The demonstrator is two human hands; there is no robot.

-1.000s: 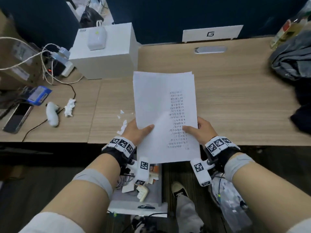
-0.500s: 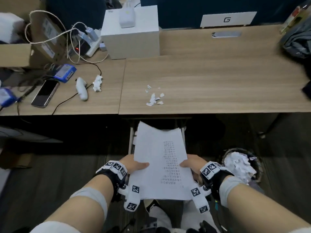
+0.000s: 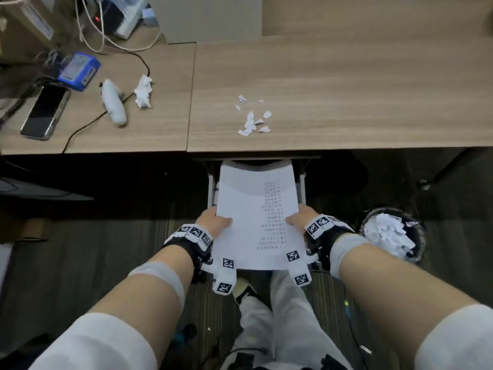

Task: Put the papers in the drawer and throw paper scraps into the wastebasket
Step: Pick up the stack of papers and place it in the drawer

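A stack of white papers with a column of print hangs over the open drawer below the desk's front edge. My left hand grips the stack's left edge and my right hand grips its right edge, thumbs on top. The far end of the papers reaches in under the desk. Small white paper scraps lie on the desk near its front edge. A dark round wastebasket full of torn paper stands on the floor to the right of my right wrist.
On the left desk lie a phone, a blue device, a white corded handheld device, a crumpled tissue and cables. A white box stands at the back. My legs and a shoe are below the papers.
The papers came off the desk and down to the open drawer, held by both hands throughout. The view tilted downward, and the scraps on the desk and the wastebasket came into sight.
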